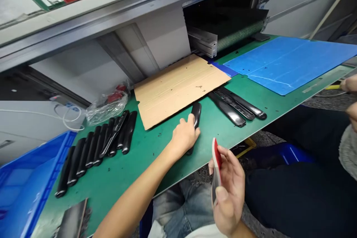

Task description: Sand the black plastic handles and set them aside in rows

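Note:
My left hand (184, 135) reaches over the green table with its fingers closed around a long black plastic shell (196, 111). The shell lies on the tabletop, partly covered by the hand. Nearer to me, my right hand (230, 189) holds a thin flat pad (216, 167) with red, white and grey layers, between thumb and fingers. Several similar black shells (129, 132) lie in a row at the left; one rests across others. More black shells (230, 108) lie right of my left hand, their far ends by the cardboard.
A cardboard sheet (178, 89) and a blue sheet (295, 63) lie on the table (134, 178). A clear plastic bag (107, 106) sits at the back, a blue bin (36, 189) at the left. A dark block (72, 219) lies front left. Another person's hand (351, 95) shows at right.

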Available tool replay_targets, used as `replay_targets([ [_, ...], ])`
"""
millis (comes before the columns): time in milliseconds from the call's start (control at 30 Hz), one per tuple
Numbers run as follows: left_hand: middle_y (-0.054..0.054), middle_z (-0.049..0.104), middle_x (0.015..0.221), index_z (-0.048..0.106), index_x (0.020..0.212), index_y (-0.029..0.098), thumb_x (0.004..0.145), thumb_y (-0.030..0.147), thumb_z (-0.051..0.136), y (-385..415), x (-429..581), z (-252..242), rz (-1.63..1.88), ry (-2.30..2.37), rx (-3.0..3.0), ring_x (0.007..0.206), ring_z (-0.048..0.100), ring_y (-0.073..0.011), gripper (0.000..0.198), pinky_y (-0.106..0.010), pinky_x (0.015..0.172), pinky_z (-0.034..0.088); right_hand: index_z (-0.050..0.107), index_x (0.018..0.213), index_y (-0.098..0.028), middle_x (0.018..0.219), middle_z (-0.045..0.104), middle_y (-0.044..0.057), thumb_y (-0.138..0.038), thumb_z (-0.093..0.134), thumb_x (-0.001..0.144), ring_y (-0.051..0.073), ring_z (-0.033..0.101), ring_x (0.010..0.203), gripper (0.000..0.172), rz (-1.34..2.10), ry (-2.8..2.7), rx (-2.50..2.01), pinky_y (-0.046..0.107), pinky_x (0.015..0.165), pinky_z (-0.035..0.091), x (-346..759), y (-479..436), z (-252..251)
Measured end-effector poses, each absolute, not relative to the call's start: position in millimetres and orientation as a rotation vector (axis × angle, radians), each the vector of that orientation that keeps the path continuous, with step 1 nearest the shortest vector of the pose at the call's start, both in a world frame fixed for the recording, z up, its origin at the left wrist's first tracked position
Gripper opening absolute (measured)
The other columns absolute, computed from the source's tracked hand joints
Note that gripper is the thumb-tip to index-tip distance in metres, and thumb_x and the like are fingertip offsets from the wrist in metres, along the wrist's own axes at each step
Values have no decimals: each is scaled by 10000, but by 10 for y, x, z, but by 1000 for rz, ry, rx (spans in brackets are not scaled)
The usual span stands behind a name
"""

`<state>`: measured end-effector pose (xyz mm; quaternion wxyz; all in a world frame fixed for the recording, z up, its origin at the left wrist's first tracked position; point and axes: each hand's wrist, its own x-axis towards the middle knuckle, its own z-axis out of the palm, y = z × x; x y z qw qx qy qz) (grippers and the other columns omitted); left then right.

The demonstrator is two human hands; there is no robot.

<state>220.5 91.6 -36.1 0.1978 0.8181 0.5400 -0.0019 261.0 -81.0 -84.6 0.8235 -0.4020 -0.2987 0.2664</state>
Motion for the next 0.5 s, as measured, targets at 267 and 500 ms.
replay_targets([
  [267,31,569,770,608,1226,180,889,292,711,20,831,-328,697,1197,1097,635,527,-127,370,-219,592,412,488,1553,-368,1370,625,101,-474,495,1028,211,644,891,535,1011,-710,-684,346,698,589,2652,-615,-855],
  [500,44,587,739,618,1230,222,857,375,845,-316,513,-278,1089,823,387,613,571,-97,462,-179,569,464,658,1398,-350,1474,642,40,-550,628,993,251,674,1147,452,203,-1936,-423,391,892,616,2175,-540,-781],
])
